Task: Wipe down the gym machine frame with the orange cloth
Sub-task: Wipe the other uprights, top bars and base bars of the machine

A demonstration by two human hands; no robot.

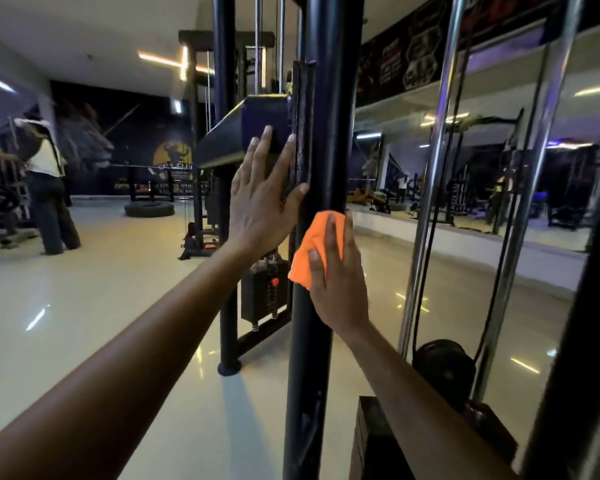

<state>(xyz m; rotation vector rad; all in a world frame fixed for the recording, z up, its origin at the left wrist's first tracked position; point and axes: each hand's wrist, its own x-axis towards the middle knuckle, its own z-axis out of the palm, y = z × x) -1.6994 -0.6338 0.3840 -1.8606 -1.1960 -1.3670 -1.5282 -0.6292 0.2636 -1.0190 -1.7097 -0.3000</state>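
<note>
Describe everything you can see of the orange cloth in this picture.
The orange cloth is a bright, soft-looking fabric, bunched and folded rather than spread flat. The right hand presses it against the black upright post of the machine frame, fingers laid over it. One corner hangs free at the lower left. The left hand does not touch it.

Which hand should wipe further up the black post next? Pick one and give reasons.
Right. The right hand already presses the orange cloth against the black post; the left hand lies flat, clothless, bracing higher up.
</note>
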